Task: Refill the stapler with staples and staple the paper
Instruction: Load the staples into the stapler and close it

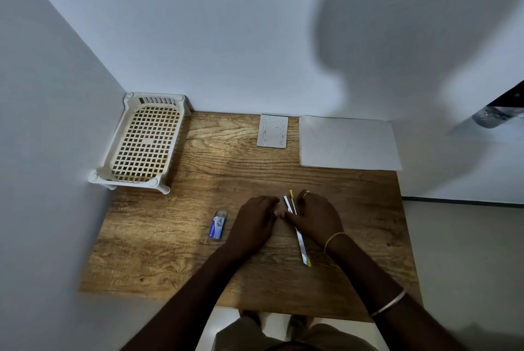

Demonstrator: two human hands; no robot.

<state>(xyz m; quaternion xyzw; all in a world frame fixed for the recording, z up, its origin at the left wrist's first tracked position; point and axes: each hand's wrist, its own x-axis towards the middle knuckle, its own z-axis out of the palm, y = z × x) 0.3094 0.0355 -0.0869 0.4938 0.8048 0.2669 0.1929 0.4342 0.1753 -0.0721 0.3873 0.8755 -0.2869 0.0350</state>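
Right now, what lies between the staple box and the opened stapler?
The left hand, above the wooden table, fills that stretch in the head view; the right hand holds the stapler.

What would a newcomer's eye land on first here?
Two hands meet over the wooden table: the right hand holds a thin opened stapler, the left hand close beside it. A small blue staple box lies left of them. A white basket sits in the far left corner, white paper at the far right.

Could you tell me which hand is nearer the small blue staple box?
Left. The left hand sits just beside the small blue staple box; the right hand is farther off, gripping the silver stapler.
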